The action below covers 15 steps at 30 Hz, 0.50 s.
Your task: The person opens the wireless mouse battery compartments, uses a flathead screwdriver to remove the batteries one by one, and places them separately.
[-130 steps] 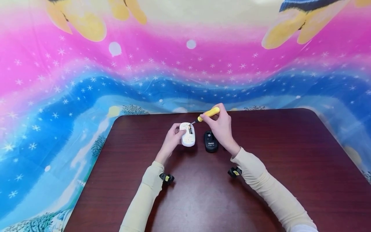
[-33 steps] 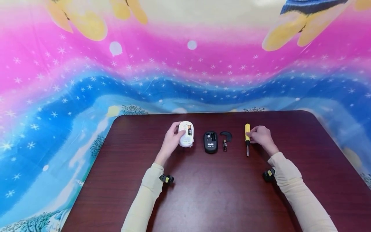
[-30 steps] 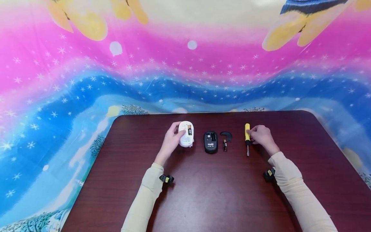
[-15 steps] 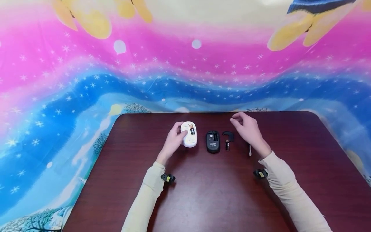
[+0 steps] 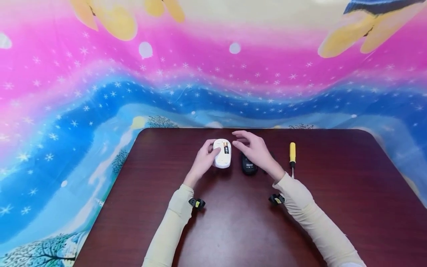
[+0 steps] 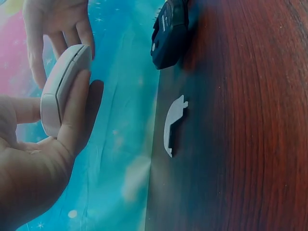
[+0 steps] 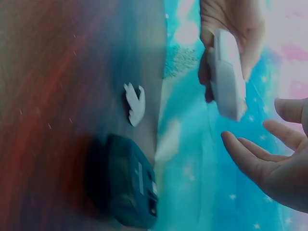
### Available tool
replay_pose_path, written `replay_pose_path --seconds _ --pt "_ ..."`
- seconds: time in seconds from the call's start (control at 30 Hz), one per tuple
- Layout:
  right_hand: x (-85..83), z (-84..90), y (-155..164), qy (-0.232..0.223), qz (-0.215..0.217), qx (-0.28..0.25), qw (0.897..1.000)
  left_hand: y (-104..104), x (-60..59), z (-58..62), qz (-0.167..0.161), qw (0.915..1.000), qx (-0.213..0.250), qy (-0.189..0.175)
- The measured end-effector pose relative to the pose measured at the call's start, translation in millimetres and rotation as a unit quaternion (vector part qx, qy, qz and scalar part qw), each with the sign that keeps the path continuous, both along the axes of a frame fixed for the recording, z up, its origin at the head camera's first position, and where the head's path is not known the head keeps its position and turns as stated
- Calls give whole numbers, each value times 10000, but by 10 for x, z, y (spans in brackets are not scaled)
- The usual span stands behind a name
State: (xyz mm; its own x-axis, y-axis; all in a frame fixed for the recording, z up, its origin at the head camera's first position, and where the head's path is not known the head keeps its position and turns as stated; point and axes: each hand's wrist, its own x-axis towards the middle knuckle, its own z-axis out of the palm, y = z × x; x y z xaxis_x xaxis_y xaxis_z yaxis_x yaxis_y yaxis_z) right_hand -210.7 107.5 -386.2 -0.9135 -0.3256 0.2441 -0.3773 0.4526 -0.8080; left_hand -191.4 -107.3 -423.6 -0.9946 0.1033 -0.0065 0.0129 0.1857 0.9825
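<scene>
A dark red-brown wooden table (image 5: 240,230) stood against a bright backdrop cloth (image 5: 133,81) printed in bands of pink and blue with white stars and yellow shapes near the top. A person in cream long sleeves worked at the far middle of the table.

The left hand (image 5: 204,161) held a white computer mouse (image 5: 222,158) raised off the table with its underside turned up. The fingers and thumb curled around its edges, and the left wrist view showed the thumb pressed along one side. A battery (image 5: 226,149) sat in the open compartment on the underside of the mouse.

The right hand (image 5: 255,151) hovered just to the right of the white mouse, its fingers loosely spread and holding nothing, with the fingertips close to the mouse but apart from it. Beneath this hand lay a black computer mouse (image 5: 248,165), also underside up on the table, partly hidden by the hand.

A small white cover piece (image 6: 172,125) lay flat on the table near the black mouse, under where the white mouse was held. A screwdriver with a yellow handle (image 5: 292,155) lay on the table well to the right of both hands, its shaft pointing toward the person.
</scene>
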Motion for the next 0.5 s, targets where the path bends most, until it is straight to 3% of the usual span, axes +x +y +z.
replay_pose_path --seconds 0.2,0.5 --pt "28 -149 -179 -158 188 -154 9996 33 4 -6 -15 9998 169 86" --pt "31 -281 -284 -220 -99 -388 9990 20 -10 -14 89 9996 228 116"
